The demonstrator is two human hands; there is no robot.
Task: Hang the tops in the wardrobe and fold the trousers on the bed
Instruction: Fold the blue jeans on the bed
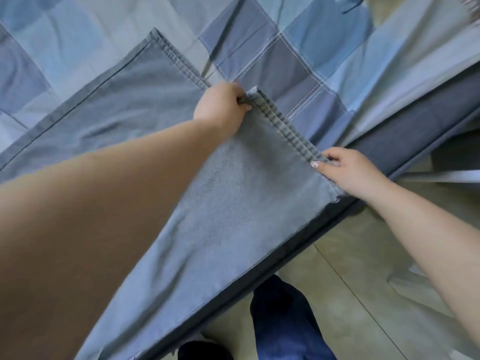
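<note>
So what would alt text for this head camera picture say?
Both hands grip the hem of a grey trouser leg on a blue patchwork bed cover: left hand at its far corner, right hand at the near one.

My bed (pixel 389 141) wears a patchwork cover (pixel 298 55) of blue and grey squares, draping over its dark edge toward the tiled floor (pixel 337 294). Grey-blue trousers (pixel 233 203) lie spread flat on the cover, their ribbed waistband (pixel 285 126) near the bed's edge.
</note>
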